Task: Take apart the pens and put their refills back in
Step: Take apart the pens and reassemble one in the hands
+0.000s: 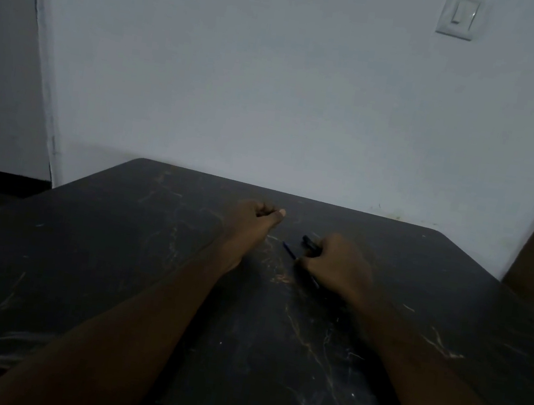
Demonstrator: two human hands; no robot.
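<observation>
- Curling its fingers around pen parts, the right hand point(341, 265) rests knuckles-up on the dark marbled table point(108, 282), towards the far middle of the top.
- A black pen barrel point(310, 243) sticks out of the top of that fist, pointing up and to the left.
- A thin blue refill point(289, 251) pokes out lower down from between the same fingers, slanting left just above the table surface.
- The left hand point(252, 224) lies a little farther away and to the left, loosely fisted with the thumb pressed to the forefinger; whether it pinches anything is too dark to tell.
- Both bare forearms stretch across the table from the near edge.
- Behind the table stands a pale wall with a light switch point(461, 16) at the upper right.
</observation>
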